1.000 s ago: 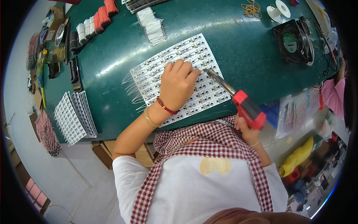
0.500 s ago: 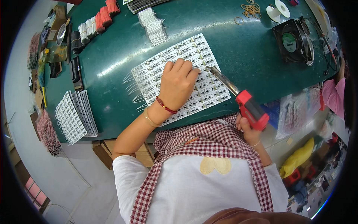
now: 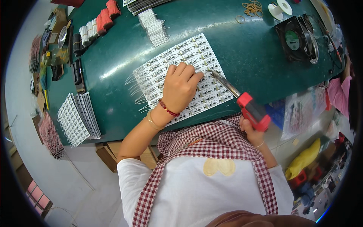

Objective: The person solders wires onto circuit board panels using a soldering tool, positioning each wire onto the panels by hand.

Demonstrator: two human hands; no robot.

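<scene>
A white panel of small circuit boards (image 3: 211, 90) lies on the green table in front of me, with several thin white wires (image 3: 137, 90) sticking out past its left edge. My left hand (image 3: 182, 84) rests over the panel's middle, its fingers curled together. The fingertips and whatever they pinch are hidden. At the lower right, my right hand (image 3: 250, 130) is closed round the handle of a red and black soldering gun (image 3: 254, 111). The gun's metal tip reaches up and left to the panel, just right of my left fingers; whether it touches cannot be made out.
Beyond the panel lies a bundle of white wires (image 3: 154, 28). Red and white wire bundles (image 3: 99, 22) sit at the far left, and more board panels (image 3: 77, 119) stand at the near left. On the right are a black fan (image 3: 293, 39) and a white spool (image 3: 280, 9).
The soldering gun's tip has shifted very slightly down beside my left fingers. Both hands keep nearly the same places, and the whole view has moved a little.
</scene>
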